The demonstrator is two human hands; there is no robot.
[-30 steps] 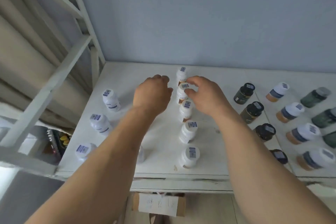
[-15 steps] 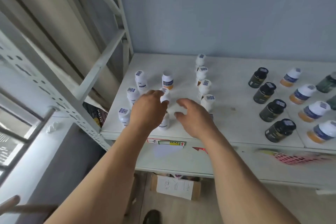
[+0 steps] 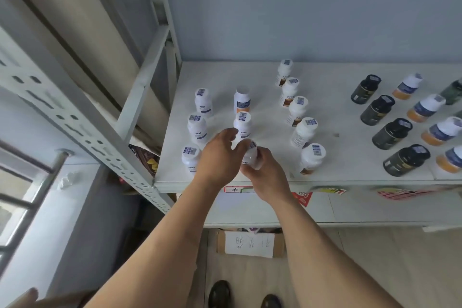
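A small white bottle (image 3: 250, 155) with a barcode sticker on its cap is held tilted just above the front of the white shelf (image 3: 350, 177). My right hand (image 3: 268, 175) grips its body from below and from the right. My left hand (image 3: 218, 155) is at its left, with the thumb against the cap and the fingers curled. Behind the hands stand more white bottles: a column of three on the left (image 3: 197, 127), two in the middle (image 3: 242, 122), and a diagonal row of several on the right (image 3: 297, 110).
Dark bottles (image 3: 391, 133) and white-capped orange-and-blue bottles (image 3: 425, 107) stand in rows at the right. A perforated metal upright (image 3: 105, 147) slants at the left. On the floor below the shelf are a labelled cardboard box (image 3: 250, 244) and my shoes (image 3: 220, 294).
Both hands have drawn back from the rear of the shelf to its front edge. My left hand picked up a white bottle, and my right hand has closed round it too.
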